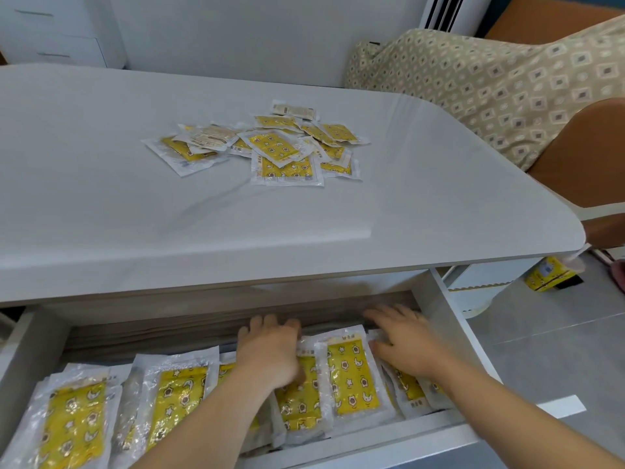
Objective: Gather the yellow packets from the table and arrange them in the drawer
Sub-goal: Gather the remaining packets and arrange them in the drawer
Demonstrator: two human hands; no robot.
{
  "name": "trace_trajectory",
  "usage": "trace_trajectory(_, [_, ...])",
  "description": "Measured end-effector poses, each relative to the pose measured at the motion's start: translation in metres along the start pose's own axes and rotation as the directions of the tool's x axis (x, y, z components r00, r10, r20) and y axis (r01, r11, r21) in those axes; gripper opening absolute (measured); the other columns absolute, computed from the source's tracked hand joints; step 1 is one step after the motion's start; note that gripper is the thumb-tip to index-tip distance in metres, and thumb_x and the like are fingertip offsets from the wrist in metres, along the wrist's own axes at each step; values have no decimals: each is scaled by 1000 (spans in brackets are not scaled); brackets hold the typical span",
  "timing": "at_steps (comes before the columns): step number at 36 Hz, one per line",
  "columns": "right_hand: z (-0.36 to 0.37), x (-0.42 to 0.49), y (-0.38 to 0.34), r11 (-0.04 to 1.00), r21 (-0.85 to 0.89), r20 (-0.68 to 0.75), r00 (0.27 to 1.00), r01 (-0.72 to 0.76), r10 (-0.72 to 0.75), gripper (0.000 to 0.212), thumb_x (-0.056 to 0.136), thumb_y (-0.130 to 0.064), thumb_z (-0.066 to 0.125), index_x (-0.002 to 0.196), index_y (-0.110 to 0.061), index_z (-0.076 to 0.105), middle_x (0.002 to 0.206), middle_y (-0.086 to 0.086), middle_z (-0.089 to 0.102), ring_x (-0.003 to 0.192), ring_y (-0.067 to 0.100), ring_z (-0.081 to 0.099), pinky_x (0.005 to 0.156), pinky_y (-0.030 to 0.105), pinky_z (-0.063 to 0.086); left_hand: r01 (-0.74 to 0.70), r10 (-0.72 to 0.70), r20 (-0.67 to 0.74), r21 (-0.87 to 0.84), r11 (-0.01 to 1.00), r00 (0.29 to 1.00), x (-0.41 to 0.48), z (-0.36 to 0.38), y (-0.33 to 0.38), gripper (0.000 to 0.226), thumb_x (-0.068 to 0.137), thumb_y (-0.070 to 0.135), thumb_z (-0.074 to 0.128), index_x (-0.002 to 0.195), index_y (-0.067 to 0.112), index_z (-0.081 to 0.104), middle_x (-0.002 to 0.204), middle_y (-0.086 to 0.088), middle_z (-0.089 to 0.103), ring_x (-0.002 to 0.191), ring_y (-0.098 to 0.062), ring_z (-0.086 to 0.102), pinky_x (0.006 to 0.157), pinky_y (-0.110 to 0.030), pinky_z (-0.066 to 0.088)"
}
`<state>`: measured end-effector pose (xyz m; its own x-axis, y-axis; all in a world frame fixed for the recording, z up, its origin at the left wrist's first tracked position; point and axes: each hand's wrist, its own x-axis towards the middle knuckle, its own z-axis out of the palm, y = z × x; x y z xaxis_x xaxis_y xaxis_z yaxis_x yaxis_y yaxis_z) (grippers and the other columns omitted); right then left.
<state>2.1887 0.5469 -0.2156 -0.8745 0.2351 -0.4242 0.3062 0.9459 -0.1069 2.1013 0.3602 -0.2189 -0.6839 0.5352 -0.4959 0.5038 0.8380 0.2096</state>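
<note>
- Step in hand, as I judge it: squaring up the rows of packets standing in the open drawer, lower half of the frame.
- Left hand, lower centre, bends its fingers over the far edge of a row. Whether it pinches a packet I cannot tell.
- Right hand, lower right, lies with fingers spread, pressing on the rightmost packets.
- A loose pile of yellow packets lies on the white table, upper centre, well apart from both hands.
- The next move likely calls for reaching up to that pile for another batch.
- The packets show stars and moons, but their writing is too small to read. The same goes for the yellow box on the floor at right.
</note>
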Motion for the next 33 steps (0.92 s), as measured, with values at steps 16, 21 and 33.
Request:
trace_trajectory(16, [5,5,-23,993,48,11,994,110,-111,58,91,-52,46,141,-27,33,144,-3,42,130,17,39,106,29,28,-35,50,89,-164,986,995,5,8,1,51,97,35,38,146,29,24,150,-2,34,135,-24,34,112,-44,27])
trace_trajectory(21, [1,2,-27,992,48,80,990,115,-119,57,93,-54,41,143,-29,34,144,-1,45,131,18,40,109,32,26,-50,69,94,-191,980,993,4,6,-4,46,98,29,37,143,27,32,142,-3,45,127,-22,45,105,-37,38])
trace_trajectory(33, [-73,8,-77,867,251,-689,708,430,-152,41,85,-47,37,97,-22,67,85,-13,63,77,2,53,66,18,42,-306,112,-525,-298,904,844,-27,-84,-18,26,97,28,42,119,33,54,96,7,66,86,-12,62,83,-32,50])
